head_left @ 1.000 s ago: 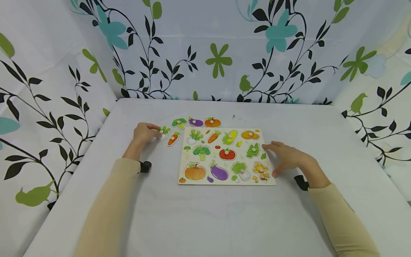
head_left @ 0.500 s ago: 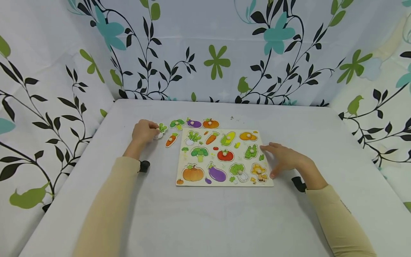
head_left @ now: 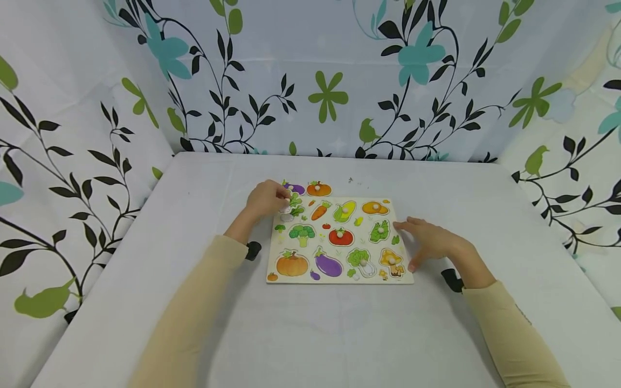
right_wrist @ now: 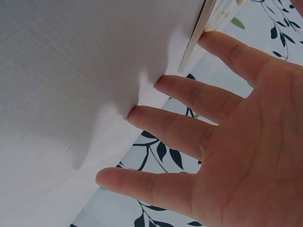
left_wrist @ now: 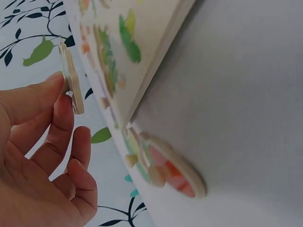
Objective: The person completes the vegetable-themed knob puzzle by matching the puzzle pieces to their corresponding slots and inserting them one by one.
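Observation:
My left hand [head_left: 266, 199] pinches a turnip puzzle piece [head_left: 294, 199] with green leaves, over the upper left corner of the vegetable puzzle board [head_left: 317, 274]. In the left wrist view, thumb and fingers hold that piece [left_wrist: 72, 80] almost edge-on, raised off the board. Its white part is mostly behind my fingers in the head view. Spread fingers of my right hand [head_left: 434, 242] rest at the board's right edge. In the right wrist view, one fingertip touches the board's side [right_wrist: 195, 35], and other fingertips meet the white cloth.
An eggplant piece [head_left: 294, 188] and a pumpkin piece [head_left: 318, 188] lie behind the board. A carrot piece [left_wrist: 177, 172] shows beside the board's corner in the left wrist view; the left hand hides it in the head view. Patterned curtains [head_left: 327, 97] surround the white table [head_left: 310, 334].
My left hand has lifted the turnip piece from the table left of the board and carried it right, over the board's upper left corner. My right hand stays at the right edge.

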Demonstrator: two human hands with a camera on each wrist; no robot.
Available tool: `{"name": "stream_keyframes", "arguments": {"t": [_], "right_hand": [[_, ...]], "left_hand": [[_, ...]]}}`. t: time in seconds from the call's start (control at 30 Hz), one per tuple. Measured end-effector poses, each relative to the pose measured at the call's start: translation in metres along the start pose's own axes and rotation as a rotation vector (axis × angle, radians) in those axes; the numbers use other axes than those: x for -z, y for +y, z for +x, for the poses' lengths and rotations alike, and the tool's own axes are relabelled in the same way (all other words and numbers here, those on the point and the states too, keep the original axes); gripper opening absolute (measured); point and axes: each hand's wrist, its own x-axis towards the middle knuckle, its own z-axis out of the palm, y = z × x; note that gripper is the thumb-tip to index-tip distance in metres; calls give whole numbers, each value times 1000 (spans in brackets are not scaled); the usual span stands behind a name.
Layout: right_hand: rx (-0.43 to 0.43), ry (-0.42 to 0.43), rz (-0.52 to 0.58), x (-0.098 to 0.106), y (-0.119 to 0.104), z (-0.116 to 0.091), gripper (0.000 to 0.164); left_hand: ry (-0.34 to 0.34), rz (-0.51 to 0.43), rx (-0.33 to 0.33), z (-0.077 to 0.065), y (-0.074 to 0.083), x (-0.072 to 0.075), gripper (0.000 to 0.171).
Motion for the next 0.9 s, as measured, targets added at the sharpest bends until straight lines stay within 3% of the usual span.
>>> {"name": "stream_keyframes", "arguments": {"t": [0.2, 0.37, 0.57, 0.9], "right_hand": [[2, 7, -10, 0, -1, 1, 106], [15, 5, -2, -1, -2, 0, 105], [17, 7, -4, -1, -4, -1, 105], [16, 19, 7, -2, -5, -3, 105]], "left_hand": [[-10, 70, 31, 5, -1, -12, 16], [-33, 68, 37, 6, -6, -18, 15], [-30, 54, 46, 3, -5, -23, 18], [-6, 160, 54, 0, -1, -26, 22]]}}
